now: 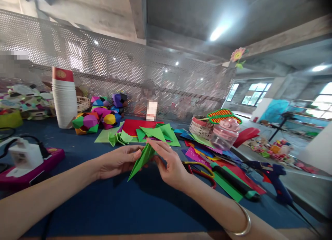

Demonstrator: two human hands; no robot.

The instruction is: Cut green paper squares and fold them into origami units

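Note:
Between my two hands is a folded piece of green paper [142, 161], tilted with one pointed corner toward me. My left hand [119, 161] grips its left side, thumb on the near face and the other fingers mostly hidden behind. At its upper right edge, my right hand [169, 163] presses with fingers held together; the fingertips are partly hidden by the paper. Just beyond my hands lie more folded green papers [158, 132] on a red sheet [131, 126]. Scissors [201, 170] with yellow and red handles rest beside my right wrist.
A blue hot glue gun [275, 177], a black-and-green cutter-like tool [233, 181] and coloured sheets lie right. A clear pink-lidded bottle [225, 134] stands beside a basket [201, 127]. Left are a purple power strip [49, 165], stacked paper cups [64, 101] and colourful paper balls [86, 122].

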